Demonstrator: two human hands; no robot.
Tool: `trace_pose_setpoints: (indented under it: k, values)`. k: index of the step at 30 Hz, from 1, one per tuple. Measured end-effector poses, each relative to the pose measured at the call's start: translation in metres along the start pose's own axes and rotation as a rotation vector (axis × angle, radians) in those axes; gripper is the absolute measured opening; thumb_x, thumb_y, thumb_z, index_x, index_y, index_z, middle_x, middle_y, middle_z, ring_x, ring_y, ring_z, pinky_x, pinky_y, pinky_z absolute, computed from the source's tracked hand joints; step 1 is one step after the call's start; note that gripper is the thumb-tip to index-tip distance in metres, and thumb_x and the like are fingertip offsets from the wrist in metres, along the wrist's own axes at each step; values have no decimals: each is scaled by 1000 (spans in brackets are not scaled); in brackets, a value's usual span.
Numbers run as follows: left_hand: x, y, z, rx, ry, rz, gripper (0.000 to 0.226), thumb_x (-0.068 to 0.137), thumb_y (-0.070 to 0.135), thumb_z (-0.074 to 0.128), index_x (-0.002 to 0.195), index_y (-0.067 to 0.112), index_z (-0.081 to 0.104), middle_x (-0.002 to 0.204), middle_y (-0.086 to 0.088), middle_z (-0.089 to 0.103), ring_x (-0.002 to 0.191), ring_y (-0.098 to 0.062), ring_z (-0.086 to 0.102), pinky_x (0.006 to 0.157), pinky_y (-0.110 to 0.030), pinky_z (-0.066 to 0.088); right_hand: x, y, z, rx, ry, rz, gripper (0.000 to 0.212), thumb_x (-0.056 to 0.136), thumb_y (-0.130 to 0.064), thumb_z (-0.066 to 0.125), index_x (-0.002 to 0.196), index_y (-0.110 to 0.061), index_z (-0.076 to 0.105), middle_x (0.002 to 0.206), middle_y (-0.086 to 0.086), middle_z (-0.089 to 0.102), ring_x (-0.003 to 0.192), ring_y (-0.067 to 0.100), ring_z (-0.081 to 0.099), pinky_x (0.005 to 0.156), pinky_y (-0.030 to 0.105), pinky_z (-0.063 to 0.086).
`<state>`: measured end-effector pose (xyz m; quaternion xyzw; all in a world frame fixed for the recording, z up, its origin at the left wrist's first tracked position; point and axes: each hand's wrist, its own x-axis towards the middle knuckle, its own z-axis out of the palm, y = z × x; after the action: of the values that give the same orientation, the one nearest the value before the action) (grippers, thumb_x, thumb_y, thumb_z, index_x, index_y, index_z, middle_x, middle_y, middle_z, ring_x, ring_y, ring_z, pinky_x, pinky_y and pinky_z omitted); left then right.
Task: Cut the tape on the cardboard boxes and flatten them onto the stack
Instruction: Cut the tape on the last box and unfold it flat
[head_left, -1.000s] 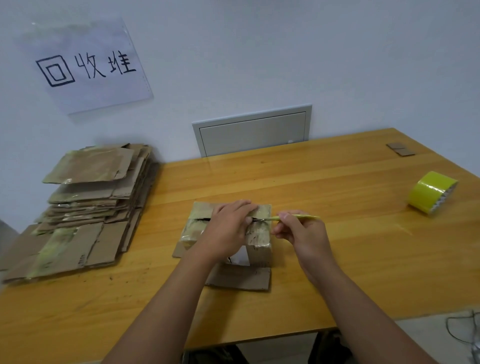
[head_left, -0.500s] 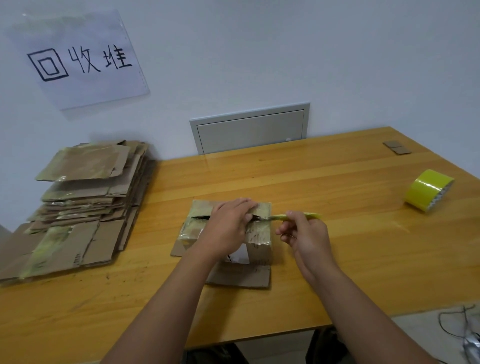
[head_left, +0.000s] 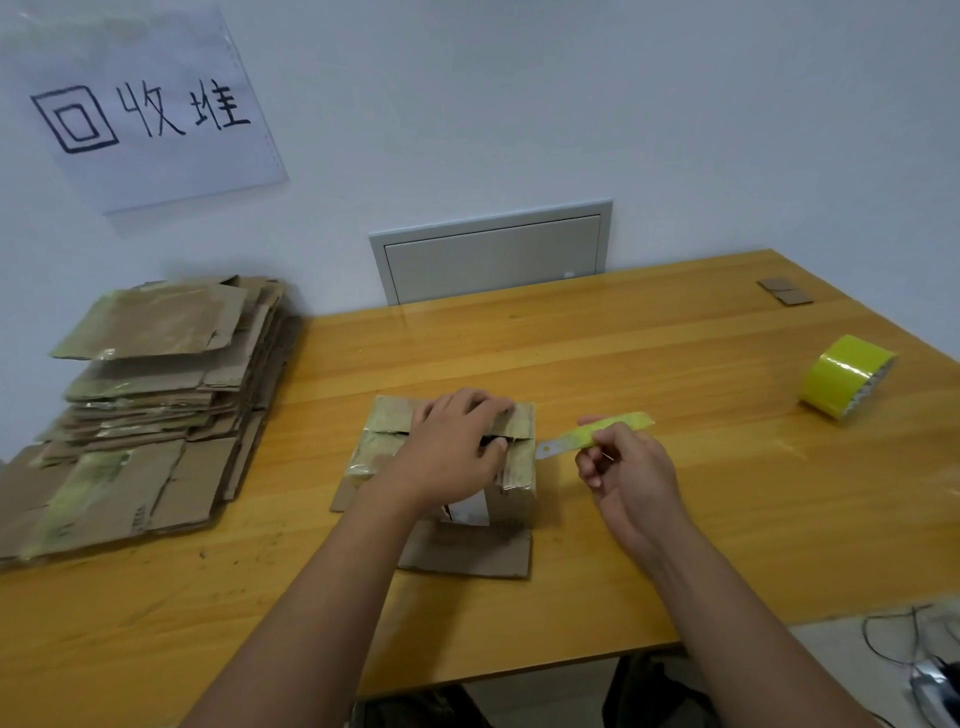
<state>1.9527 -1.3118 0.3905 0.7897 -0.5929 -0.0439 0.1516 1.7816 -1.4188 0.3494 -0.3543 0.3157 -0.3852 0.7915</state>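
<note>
left hand (head_left: 457, 447) hides box (head_left: 387, 447) top seam | stack (head_left: 78, 499) cropped left | cables (head_left: 904, 644) cropped right

A wooden table (head_left: 649, 519) stood against the wall. A stack of flattened cardboard boxes (head_left: 150, 410) sat at its left edge, a small taped cardboard box (head_left: 384, 441) near the middle, a roll of yellow tape (head_left: 844, 375) near the right edge, and two cardboard scraps (head_left: 784, 291) at the far right corner.

A small taped cardboard box (head_left: 514, 467) sits under the left hand (head_left: 457, 452), its top seam split. Flattened boxes (head_left: 156, 395) lie stacked well left of that hand.
</note>
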Motion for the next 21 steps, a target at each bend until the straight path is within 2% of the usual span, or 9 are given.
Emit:
trace_pose_setpoints:
  k: [4,9,12,16,18,20,21]
  values:
    - [3,-1,0,-1,2,-3,44,100,40,47,143,39,41,140,10,40,132,-14,30,108,-36,14,10,-1,5,-67,-40,25,25,97,-4,43,109,-5,65,54,-2,41,45,11,40,40,22,29]
    - [-3,0,4,-41,103,5,39,102,37,47,141,35,49,138,11,46,130,-12,34,103,-28,13,21,-3,15,-269,-80,-44,30,97,-4,42,123,-16,51,55,-4,37,48,9,35,40,21,30]
    - [-4,1,5,-36,135,11,38,102,35,48,140,33,51,138,11,48,130,-11,35,100,-24,11,28,-6,21,-356,-107,-99,24,97,-5,44,118,-14,50,59,-6,34,49,8,30,42,24,29]
    - [-5,2,6,-35,149,16,38,102,35,49,139,34,52,138,11,48,130,-11,36,104,-27,14,38,-8,26,-507,-140,-130,18,98,-14,46,111,-25,51,51,-15,38,46,8,29,45,28,27]
    - [-5,1,7,-27,148,17,38,102,35,48,140,34,51,139,11,48,130,-10,35,104,-27,14,41,-9,29,-600,-142,-158,12,97,-19,48,107,-24,53,54,-12,40,47,10,30,48,32,27]
    - [-5,1,7,-16,146,22,38,103,36,47,140,34,51,139,11,47,130,-10,35,104,-27,14,44,-11,33,-651,-133,-193,4,96,-21,49,94,-20,52,61,-7,38,48,12,29,50,33,26]
    - [-4,0,7,-12,145,26,38,103,36,47,140,34,51,139,11,47,131,-10,35,104,-27,14,46,-13,36,-667,-119,-213,7,96,-22,49,92,-17,51,63,-5,37,50,13,29,51,33,26]
